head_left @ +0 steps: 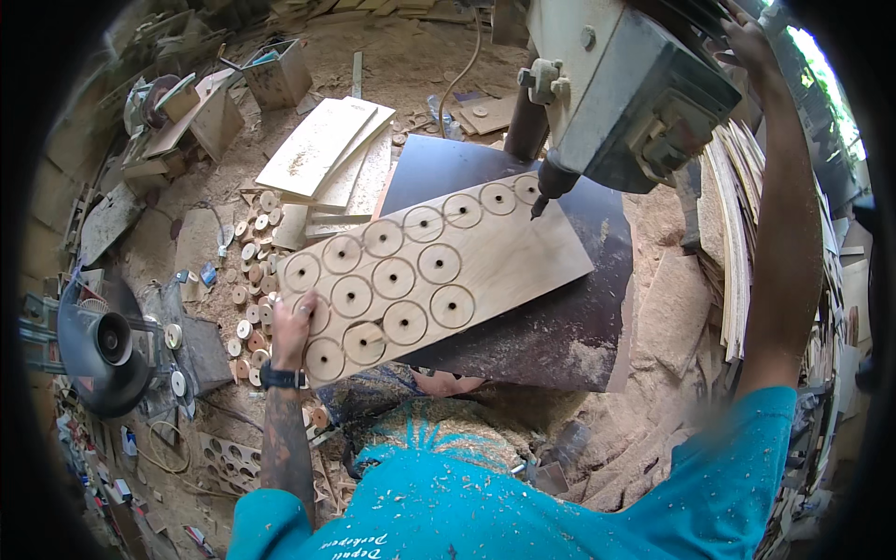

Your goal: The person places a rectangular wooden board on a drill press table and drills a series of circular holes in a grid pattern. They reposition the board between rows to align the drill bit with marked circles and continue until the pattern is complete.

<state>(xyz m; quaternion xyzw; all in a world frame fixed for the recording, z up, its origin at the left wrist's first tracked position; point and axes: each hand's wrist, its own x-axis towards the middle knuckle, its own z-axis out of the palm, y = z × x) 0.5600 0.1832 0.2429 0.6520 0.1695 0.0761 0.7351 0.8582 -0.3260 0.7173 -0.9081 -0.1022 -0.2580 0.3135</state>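
Observation:
A pale plywood board (523, 252) lies on the dark table (569, 327) of a drill press. Several round discs with centre holes are cut into its left part. My left hand (292, 327), a dark watch on its wrist, presses on the board's near left corner. The cutter bit (539, 207) of the grey drill press head (625, 93) hangs just above the board's far edge, beside the last cut circle. My right hand (749, 42) reaches up high at the right side of the machine head; what it grips is hidden.
Several loose wooden discs (250, 280) lie in sawdust on the floor at left. Stacked boards (327, 154) lie beyond them, thin sheets (733, 233) lean at right. A fan (103, 345) stands at left; a board with cut-out holes (229, 457) lies by my left elbow.

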